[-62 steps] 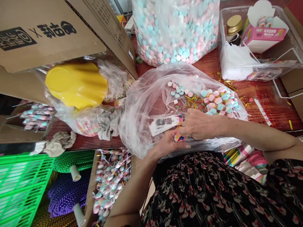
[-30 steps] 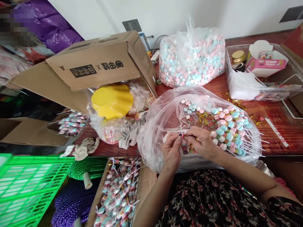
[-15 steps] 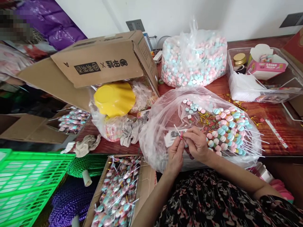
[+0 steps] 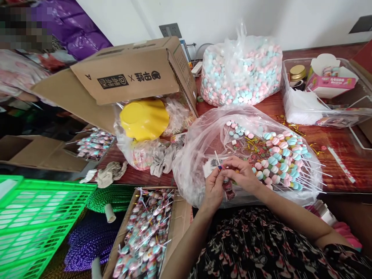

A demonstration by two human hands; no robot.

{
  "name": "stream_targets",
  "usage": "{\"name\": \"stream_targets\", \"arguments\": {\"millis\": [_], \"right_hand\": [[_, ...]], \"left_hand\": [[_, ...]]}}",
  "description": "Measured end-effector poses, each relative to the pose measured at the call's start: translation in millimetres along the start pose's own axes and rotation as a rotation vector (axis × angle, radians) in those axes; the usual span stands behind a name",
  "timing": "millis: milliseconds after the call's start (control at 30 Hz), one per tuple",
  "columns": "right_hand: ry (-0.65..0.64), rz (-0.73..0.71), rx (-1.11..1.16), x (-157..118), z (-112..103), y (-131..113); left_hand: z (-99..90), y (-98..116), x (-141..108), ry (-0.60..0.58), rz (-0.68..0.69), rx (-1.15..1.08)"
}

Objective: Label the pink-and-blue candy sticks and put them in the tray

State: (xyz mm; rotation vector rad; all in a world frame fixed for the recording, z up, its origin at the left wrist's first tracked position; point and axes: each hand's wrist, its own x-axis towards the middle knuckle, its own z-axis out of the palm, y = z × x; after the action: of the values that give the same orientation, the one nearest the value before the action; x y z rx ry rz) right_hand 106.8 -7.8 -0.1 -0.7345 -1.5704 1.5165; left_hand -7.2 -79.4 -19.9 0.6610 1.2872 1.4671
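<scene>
Left hand (image 4: pixel 214 187) and right hand (image 4: pixel 240 173) pinch a wrapped candy stick (image 4: pixel 228 190); from them, marshmallow skewers (image 4: pixel 286 162) lie at 3 o'clock, bagged marshmallows (image 4: pixel 242 75) at 12, boxed lollipops (image 4: pixel 147 236) at 8.

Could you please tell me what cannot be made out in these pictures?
Head view: the top of the wrapped piece, covered by fingers of the left hand and right hand.
Head view: fine print on the white cards, too small.
Head view: anything under the yellow bowl, which hides it.
Head view: the rest of the green basket, cut off by the left edge.
</scene>
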Motion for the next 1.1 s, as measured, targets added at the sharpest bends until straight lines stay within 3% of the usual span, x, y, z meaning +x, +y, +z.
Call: {"name": "stream_targets", "arguments": {"millis": [100, 233, 400, 500, 567, 633, 733, 800, 900, 1000, 1100], "right_hand": [[0.034, -0.009, 0.053, 0, -3, 0], [0.098, -0.139, -0.061, 1, -1, 3], [0.088, -0.202, -0.175, 5, 0, 0], [0.073, -0.435, -0.473, 7, -12, -11], [-0.047, -0.711, -0.817, 8, -26, -21], [-0.263, -0.919, -1.086, 8, -39, -28], [-0.475, -1.029, -1.201, 4, -53, -33], [-0.591, -1.014, -1.197, 0, -56, -34], [-0.710, -0.821, -1.202, -9, -53, -32], [-0.628, -0.547, -1.191, -12, -48, -24], [-0.577, -0.283, -1.133, -8, -47, -12]], "left_hand": [[3.3, 0, -3, -0.076, -0.020, -0.092], [3.7, 11, -5, -0.168, -0.166, -0.219], [-9.6, 28, 2, -0.360, -0.219, -0.090], [-17.8, 36, 8, -0.412, -0.257, -0.068], [-22.4, 38, 10, -0.450, -0.309, -0.081], [-26.1, 38, 10, -0.538, -0.392, -0.085], [-28.5, 36, 9, -0.718, -0.523, -0.070], [-27.5, 36, 7, -0.817, -0.576, -0.028], [-23.7, 40, 5, -0.892, -0.550, 0.121], [-18.4, 41, 3, -0.816, -0.248, 0.433], [-12.7, 33, 3, -0.552, 0.149, 0.717]]}}
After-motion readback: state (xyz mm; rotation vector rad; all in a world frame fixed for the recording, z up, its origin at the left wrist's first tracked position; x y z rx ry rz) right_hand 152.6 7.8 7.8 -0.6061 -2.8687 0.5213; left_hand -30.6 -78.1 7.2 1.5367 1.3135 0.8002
